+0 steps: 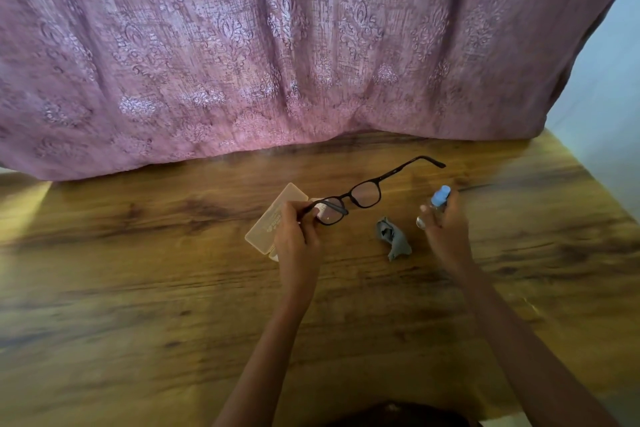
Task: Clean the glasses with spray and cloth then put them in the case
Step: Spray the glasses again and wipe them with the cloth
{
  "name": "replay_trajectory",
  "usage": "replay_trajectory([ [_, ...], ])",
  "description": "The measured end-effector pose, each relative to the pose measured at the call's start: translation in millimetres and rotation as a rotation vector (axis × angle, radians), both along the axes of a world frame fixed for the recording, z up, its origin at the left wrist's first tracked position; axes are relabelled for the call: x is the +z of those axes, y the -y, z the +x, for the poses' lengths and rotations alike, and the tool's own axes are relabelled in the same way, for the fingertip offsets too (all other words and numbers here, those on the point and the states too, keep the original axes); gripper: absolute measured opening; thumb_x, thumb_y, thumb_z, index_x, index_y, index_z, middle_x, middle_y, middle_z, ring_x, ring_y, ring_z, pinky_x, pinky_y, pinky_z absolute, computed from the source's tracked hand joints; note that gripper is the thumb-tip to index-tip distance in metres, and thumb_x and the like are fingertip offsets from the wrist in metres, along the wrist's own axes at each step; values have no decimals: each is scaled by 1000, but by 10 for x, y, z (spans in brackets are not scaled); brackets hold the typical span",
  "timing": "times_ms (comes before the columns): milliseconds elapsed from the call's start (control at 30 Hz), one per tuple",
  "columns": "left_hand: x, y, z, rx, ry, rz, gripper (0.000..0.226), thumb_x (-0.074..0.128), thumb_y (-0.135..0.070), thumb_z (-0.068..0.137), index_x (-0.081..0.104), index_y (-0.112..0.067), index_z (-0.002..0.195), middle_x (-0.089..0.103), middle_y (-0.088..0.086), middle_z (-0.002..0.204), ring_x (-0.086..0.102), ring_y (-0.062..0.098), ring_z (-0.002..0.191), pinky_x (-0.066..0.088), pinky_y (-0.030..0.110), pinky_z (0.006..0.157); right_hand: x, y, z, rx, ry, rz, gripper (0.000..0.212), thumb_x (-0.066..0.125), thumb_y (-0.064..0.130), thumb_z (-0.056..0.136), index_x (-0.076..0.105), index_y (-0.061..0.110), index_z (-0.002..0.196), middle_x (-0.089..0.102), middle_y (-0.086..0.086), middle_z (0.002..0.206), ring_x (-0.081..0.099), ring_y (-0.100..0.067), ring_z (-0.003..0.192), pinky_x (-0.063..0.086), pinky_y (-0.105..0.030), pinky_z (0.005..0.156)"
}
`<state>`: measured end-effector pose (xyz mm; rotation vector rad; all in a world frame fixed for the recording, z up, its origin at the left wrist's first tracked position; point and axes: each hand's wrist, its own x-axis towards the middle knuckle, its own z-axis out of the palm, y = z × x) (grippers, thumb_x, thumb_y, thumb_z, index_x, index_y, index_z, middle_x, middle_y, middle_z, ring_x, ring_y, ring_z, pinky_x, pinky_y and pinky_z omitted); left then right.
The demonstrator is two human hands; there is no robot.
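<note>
Right now the left hand (298, 229) pinches the dark-framed glasses (360, 196) by the near end of the frame, at the hinge by one lens, holding them up above the wooden table (138, 288) with the lenses facing the person and one temple arm sticking out toward the far right. The other temple lies folded across the near lens. Under that hand lies the case (273, 218), a pale, translucent, flat box resting on the table at a slant; it looks open, with a second pale part showing beside it under the glasses, and whether anything lies inside it I cannot tell, since the hand covers much of it. The right hand (441, 222) is wrapped around a small clear spray bottle (437, 203) with a light blue cap, held upright near the glasses but apart from them; how much liquid is in the bottle cannot be made out. Between the two hands a grey cloth (394, 241) lies crumpled on the table, touched by neither hand. A pink patterned curtain (277, 45) hangs behind the table's far edge.
</note>
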<state>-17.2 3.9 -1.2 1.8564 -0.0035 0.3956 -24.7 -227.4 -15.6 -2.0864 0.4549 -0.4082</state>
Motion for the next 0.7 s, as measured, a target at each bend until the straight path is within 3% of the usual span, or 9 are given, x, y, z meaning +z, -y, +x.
replay_trajectory([
  [167, -12, 2, -5, -18, -5, -13, 24, 45, -3, 95, 48, -27, 95, 59, -18, 82, 55, 2, 73, 45, 27, 64, -30, -12, -13, -24, -19, -4, 24, 57, 12, 94, 48, 3, 115, 55, -7, 98, 54, -17, 87, 41, -28, 72],
  [267, -17, 6, -3, -39, -25, -31, 22, 45, -3, 96, 50, -24, 97, 59, -12, 82, 55, 6, 74, 46, 28, 67, -59, 3, -27, -26, -42, -2, 22, 60, 14, 93, 52, 4, 111, 56, -3, 93, 55, -16, 84, 39, -24, 65],
  [367, -12, 11, -14, -50, -23, -46, 25, 45, -1, 95, 50, -25, 99, 60, -12, 85, 57, 9, 78, 49, 31, 70, -76, 39, -45, -34, -80, 17, 24, 62, 16, 92, 54, 6, 111, 58, -4, 96, 56, -20, 91, 38, -26, 68],
  [433, -9, 16, -25, -52, -27, -46, 29, 45, 3, 94, 49, -26, 99, 59, -13, 87, 57, 5, 78, 48, 27, 70, -66, 60, -70, -38, -107, 46, 26, 64, 18, 91, 55, 8, 114, 59, -4, 100, 57, -21, 95, 39, -25, 67],
  [533, -8, 12, -35, -54, -39, -35, 36, 46, 9, 92, 49, -26, 100, 58, -18, 87, 55, -3, 79, 44, 23, 69, -50, 34, -173, -61, -117, 85, 42, 70, 23, 88, 53, 13, 125, 58, 3, 111, 55, -14, 101, 44, -28, 79],
  [633, 6, 0, -43, -54, -39, -10, 35, 47, 10, 91, 48, -23, 101, 57, -32, 90, 54, -8, 82, 48, 27, 69, -76, -54, -369, -226, -89, -16, 35, 73, 38, 82, 61, 16, 106, 63, 3, 96, 62, -15, 84, 47, -23, 65],
  [700, 13, -7, -47, -58, -39, -7, 35, 47, 10, 91, 48, -23, 102, 55, -37, 93, 53, -9, 82, 49, 31, 69, -116, -125, -469, -173, -102, -98, 30, 70, 43, 82, 67, 14, 92, 64, 3, 80, 61, -12, 69, 41, -18, 54],
])
